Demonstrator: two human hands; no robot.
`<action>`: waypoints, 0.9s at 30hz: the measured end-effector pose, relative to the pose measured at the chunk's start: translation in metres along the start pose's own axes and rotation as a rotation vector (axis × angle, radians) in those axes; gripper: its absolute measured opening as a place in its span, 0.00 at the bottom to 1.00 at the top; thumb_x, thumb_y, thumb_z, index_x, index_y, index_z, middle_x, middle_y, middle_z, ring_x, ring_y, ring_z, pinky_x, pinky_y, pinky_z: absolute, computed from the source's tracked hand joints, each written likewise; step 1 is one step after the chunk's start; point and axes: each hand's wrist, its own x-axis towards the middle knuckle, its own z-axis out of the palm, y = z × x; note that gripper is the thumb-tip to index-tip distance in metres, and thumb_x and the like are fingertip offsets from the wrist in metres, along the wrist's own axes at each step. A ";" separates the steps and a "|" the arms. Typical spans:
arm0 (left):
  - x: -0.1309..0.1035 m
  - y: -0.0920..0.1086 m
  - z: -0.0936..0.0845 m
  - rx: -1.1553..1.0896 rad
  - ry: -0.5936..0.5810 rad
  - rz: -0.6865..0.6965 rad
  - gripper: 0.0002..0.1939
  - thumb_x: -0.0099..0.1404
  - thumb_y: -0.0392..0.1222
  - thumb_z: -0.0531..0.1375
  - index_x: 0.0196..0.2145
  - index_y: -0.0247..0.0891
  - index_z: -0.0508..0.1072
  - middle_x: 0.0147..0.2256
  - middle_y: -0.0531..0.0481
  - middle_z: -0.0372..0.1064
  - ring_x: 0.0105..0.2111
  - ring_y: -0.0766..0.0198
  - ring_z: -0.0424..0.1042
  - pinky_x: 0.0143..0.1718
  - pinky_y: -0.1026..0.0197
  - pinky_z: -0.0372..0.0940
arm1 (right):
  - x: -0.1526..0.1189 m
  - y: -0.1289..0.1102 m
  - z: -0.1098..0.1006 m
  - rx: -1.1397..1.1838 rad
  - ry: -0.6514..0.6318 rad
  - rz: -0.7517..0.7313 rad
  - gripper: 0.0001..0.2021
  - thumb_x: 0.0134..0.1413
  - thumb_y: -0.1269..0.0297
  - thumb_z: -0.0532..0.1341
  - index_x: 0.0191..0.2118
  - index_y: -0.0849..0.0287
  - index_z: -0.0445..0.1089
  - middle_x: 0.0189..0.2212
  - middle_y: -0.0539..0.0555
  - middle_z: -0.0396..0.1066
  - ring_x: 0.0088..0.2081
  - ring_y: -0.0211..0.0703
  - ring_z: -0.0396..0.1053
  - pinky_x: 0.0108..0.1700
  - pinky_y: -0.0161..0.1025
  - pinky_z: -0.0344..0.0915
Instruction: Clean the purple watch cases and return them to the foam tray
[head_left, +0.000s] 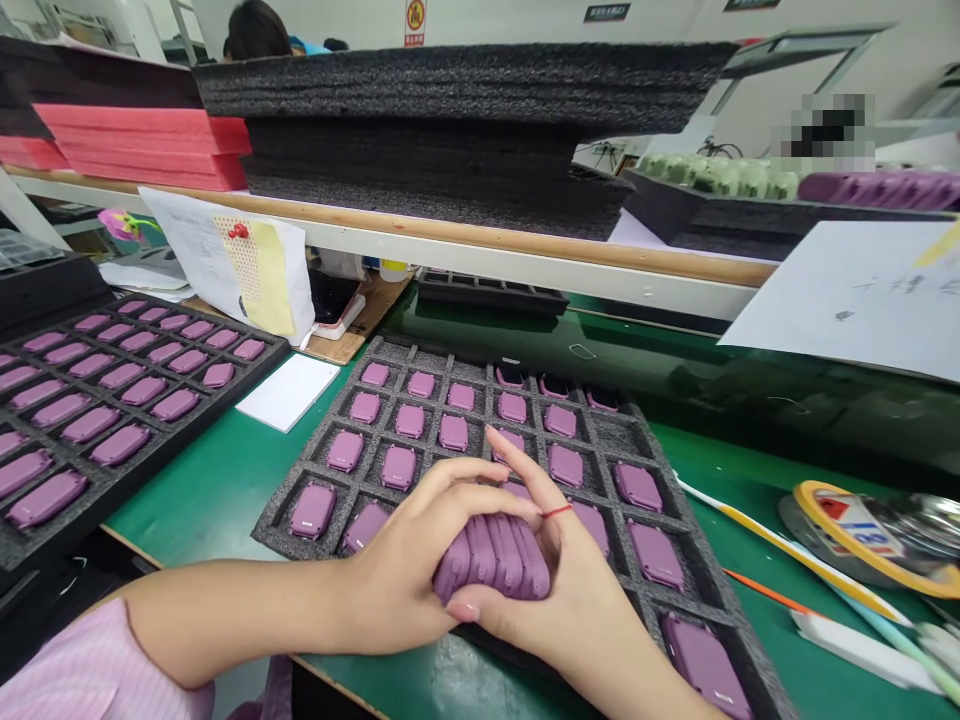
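Note:
Over the front of a black foam tray (274,515), my left hand (427,530) and my right hand (559,540) are wrapped round one stack of purple watch-like cases (495,560). Several cases stand pressed side by side between my palms and fingers. The fingers of my left hand arch over the top, while a thumb lies along the near side of the stack. Beneath and around my hands, more purple cases (399,466) sit in the tray's square pockets. A few dark-faced pieces (555,386) lie in the far row. My hands hide some front pockets.
A second foam tray of purple cases (120,445) lies at the left, with a white pad (289,392) between the trays. At the right are brushes (795,545) and a roll of tape (817,510). A shelf edge (480,240) with stacked black foam (450,100) crosses the back.

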 end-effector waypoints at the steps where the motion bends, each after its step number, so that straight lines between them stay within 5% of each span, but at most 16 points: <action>1: -0.001 -0.001 0.000 0.035 -0.006 -0.008 0.28 0.66 0.49 0.64 0.61 0.43 0.64 0.60 0.37 0.60 0.65 0.46 0.59 0.65 0.43 0.59 | -0.001 -0.002 0.000 -0.015 0.009 -0.004 0.58 0.37 0.61 0.77 0.72 0.50 0.46 0.53 0.58 0.75 0.51 0.54 0.76 0.48 0.47 0.77; 5: -0.004 -0.002 0.002 0.132 -0.033 -0.051 0.38 0.61 0.36 0.65 0.65 0.46 0.54 0.65 0.37 0.50 0.70 0.43 0.49 0.68 0.38 0.52 | -0.002 -0.007 0.000 -0.102 0.032 -0.038 0.58 0.39 0.65 0.76 0.73 0.52 0.42 0.38 0.54 0.80 0.41 0.51 0.79 0.43 0.47 0.77; 10: -0.001 0.005 0.002 0.039 -0.042 -0.123 0.48 0.54 0.39 0.72 0.66 0.46 0.51 0.68 0.35 0.45 0.71 0.40 0.44 0.69 0.37 0.51 | 0.001 -0.006 -0.002 -0.166 0.030 -0.079 0.56 0.40 0.64 0.74 0.72 0.53 0.43 0.36 0.52 0.79 0.38 0.48 0.79 0.43 0.45 0.76; 15: 0.002 0.008 0.000 -0.242 -0.088 -0.386 0.64 0.44 0.45 0.79 0.69 0.47 0.45 0.64 0.34 0.56 0.66 0.41 0.58 0.65 0.37 0.58 | 0.005 -0.007 -0.003 -0.207 0.036 -0.104 0.57 0.39 0.65 0.73 0.73 0.54 0.41 0.32 0.49 0.79 0.35 0.46 0.79 0.43 0.45 0.76; 18: 0.004 0.003 -0.002 -0.092 -0.041 -0.283 0.56 0.40 0.48 0.80 0.64 0.47 0.61 0.69 0.36 0.48 0.69 0.38 0.51 0.67 0.37 0.54 | 0.007 -0.003 -0.004 -0.197 -0.001 -0.005 0.56 0.41 0.65 0.73 0.72 0.53 0.42 0.39 0.53 0.79 0.38 0.47 0.79 0.42 0.45 0.77; 20: 0.005 -0.001 -0.002 0.037 -0.022 -0.128 0.42 0.43 0.47 0.79 0.56 0.45 0.73 0.69 0.39 0.53 0.69 0.39 0.52 0.68 0.39 0.53 | 0.010 0.003 -0.004 -0.166 -0.006 0.005 0.54 0.39 0.62 0.73 0.71 0.53 0.47 0.52 0.59 0.75 0.49 0.52 0.77 0.48 0.48 0.76; 23: 0.006 -0.006 -0.001 0.076 -0.024 -0.013 0.23 0.57 0.40 0.71 0.51 0.42 0.77 0.58 0.42 0.72 0.63 0.48 0.66 0.67 0.44 0.59 | 0.013 0.014 -0.002 -0.133 0.053 0.001 0.54 0.34 0.56 0.76 0.69 0.55 0.53 0.62 0.63 0.66 0.61 0.57 0.67 0.61 0.54 0.67; 27: 0.006 0.000 -0.001 0.008 0.015 -0.074 0.19 0.59 0.35 0.68 0.49 0.40 0.77 0.53 0.44 0.77 0.56 0.54 0.75 0.60 0.51 0.68 | 0.010 0.010 -0.004 -0.049 0.014 0.053 0.55 0.33 0.49 0.77 0.68 0.56 0.54 0.58 0.63 0.69 0.56 0.56 0.72 0.58 0.53 0.70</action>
